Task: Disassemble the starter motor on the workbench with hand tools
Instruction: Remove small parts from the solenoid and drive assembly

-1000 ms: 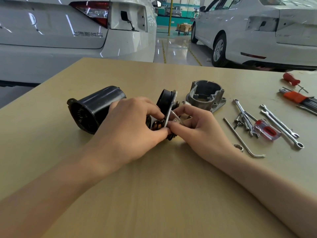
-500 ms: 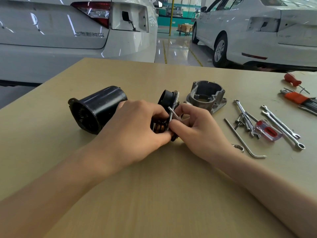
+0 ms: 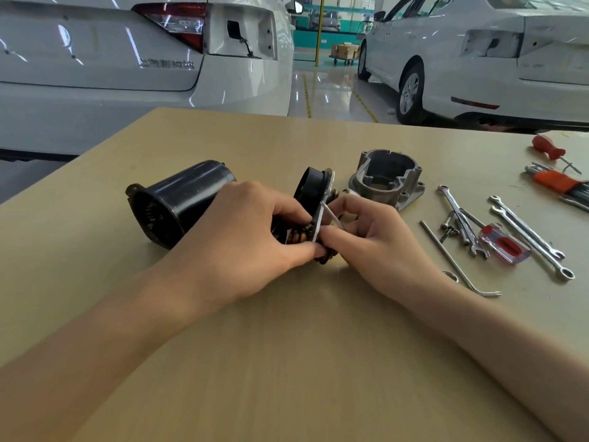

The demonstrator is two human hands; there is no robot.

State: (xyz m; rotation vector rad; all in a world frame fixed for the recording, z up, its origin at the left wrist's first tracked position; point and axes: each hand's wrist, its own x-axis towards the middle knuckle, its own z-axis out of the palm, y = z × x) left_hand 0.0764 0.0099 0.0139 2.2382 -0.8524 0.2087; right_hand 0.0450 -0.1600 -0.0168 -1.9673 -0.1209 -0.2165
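The starter motor lies in parts on the tan workbench (image 3: 287,362). A black cylindrical motor housing (image 3: 178,202) lies on its side at the left. In the middle stands a black end cap with a metal plate (image 3: 314,189), with coppery brush parts under it. My left hand (image 3: 245,237) grips this assembly from the left. My right hand (image 3: 369,237) pinches a small silver wrench (image 3: 330,215) set against the plate. A grey cast aluminium nose housing (image 3: 385,178) sits just behind my right hand. My fingers hide the fastener.
To the right lie several spanners (image 3: 529,234), a red-handled clear screwdriver (image 3: 505,244), a long bent rod (image 3: 455,263), a small washer (image 3: 450,275), an orange hex key set (image 3: 561,183) and a red screwdriver (image 3: 548,146). Two white cars stand beyond the bench's far edge.
The small wrench in my right hand has swung a little against the plate, and my right fingers shifted with it. My left hand keeps its hold on the assembly.
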